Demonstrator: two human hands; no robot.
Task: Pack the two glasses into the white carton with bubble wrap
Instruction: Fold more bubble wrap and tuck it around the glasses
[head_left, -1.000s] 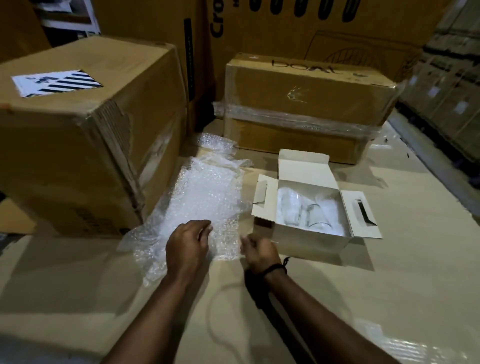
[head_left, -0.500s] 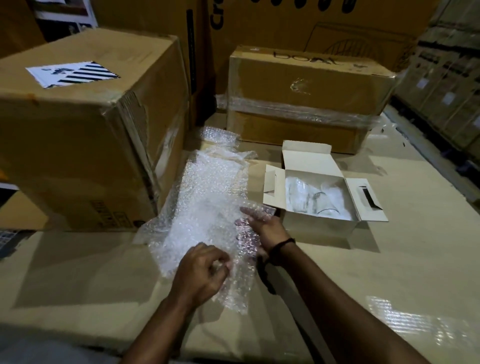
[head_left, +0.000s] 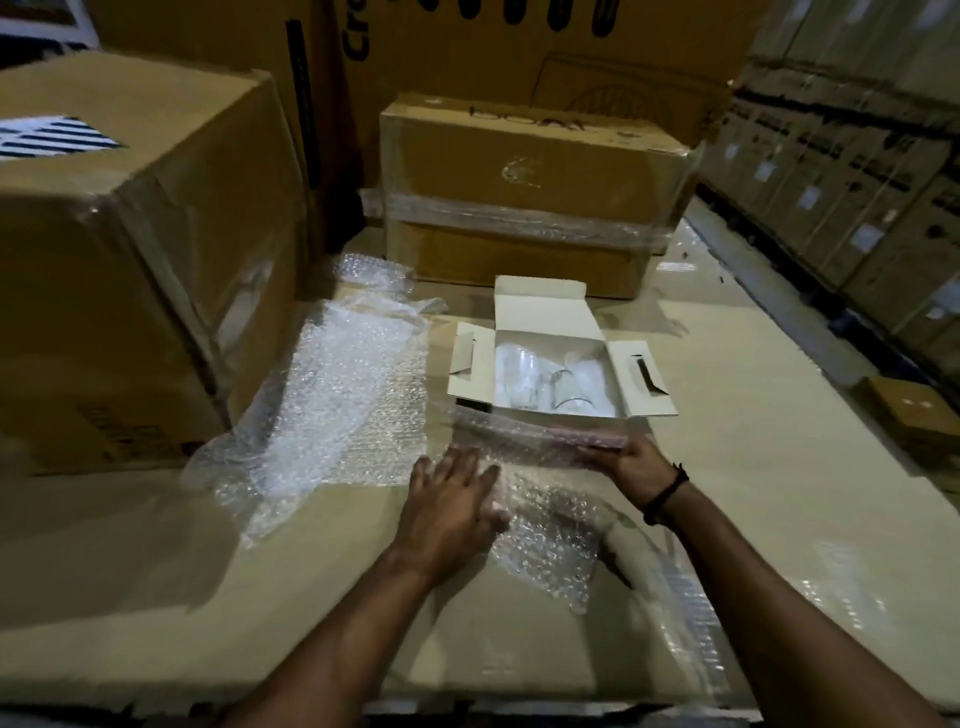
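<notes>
Far to the left of the left grip stands a big brown cardboard box (head_left: 130, 270), square-edged and taped, with one striped label (head_left: 52, 137) on its top. Between that box and the left grip lies a long sheet of bubble wrap (head_left: 353, 395), clear and pimpled, rumpled at its far end, flat on the tan bench (head_left: 156, 545). The left grip (head_left: 452, 504) is spread open, fingers straight, pressing palm-down on the near-left part of a second, smaller sheet (head_left: 545, 525), so there are two sheets in all. That smaller sheet runs from under the left grip across to the right grip (head_left: 636, 460), whose fingers (head_left: 587, 440) reach leftward and show pink through the film draped over them. They look straight, but the wrap blurs them, and whether the thumb pinches the sheet cannot be told. One thin black band (head_left: 667, 488) circles that wrist. Just beyond the right grip sits the white carton (head_left: 540, 312), smooth card with all four flaps folded out, the two side flaps with handle slots. Inside it lie the two glasses (head_left: 522, 371), clear and rounded, on their sides, close together. Further beyond is one long brown box (head_left: 530, 171) banded with shiny clear film. Well right of the right grip sits one small brown box (head_left: 909, 415).
</notes>
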